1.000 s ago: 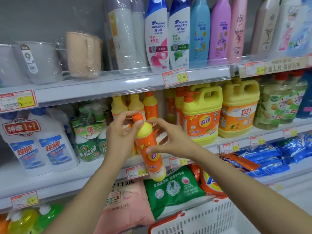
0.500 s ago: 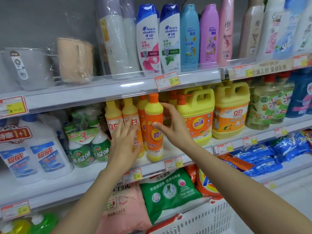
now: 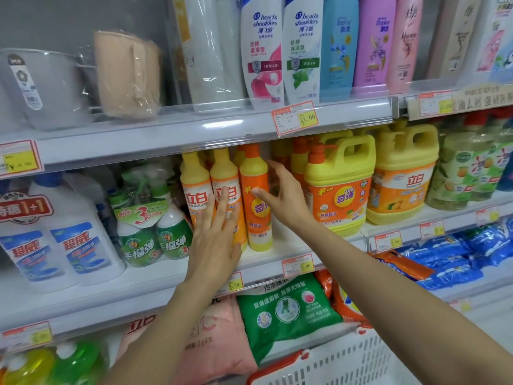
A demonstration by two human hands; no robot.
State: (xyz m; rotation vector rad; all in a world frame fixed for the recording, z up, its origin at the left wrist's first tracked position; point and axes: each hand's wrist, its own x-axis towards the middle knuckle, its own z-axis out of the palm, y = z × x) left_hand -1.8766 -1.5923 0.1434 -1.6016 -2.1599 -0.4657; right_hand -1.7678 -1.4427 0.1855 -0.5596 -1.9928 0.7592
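My left hand [image 3: 215, 240] reaches up flat, fingers straight and close together, laid over the fronts of the yellow bottles [image 3: 194, 179] on the middle shelf [image 3: 294, 244]. My right hand [image 3: 283, 198] is relaxed with fingers spread, grasping nothing. Its thumb seems to touch the orange bottle [image 3: 258, 223], though I can't be sure. That bottle stands upright between the yellow bottles and the handled jug [image 3: 338, 195].

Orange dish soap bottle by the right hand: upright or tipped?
Upright. The orange bottle stands on its base on the shelf, cap up, beside the yellow bottles.
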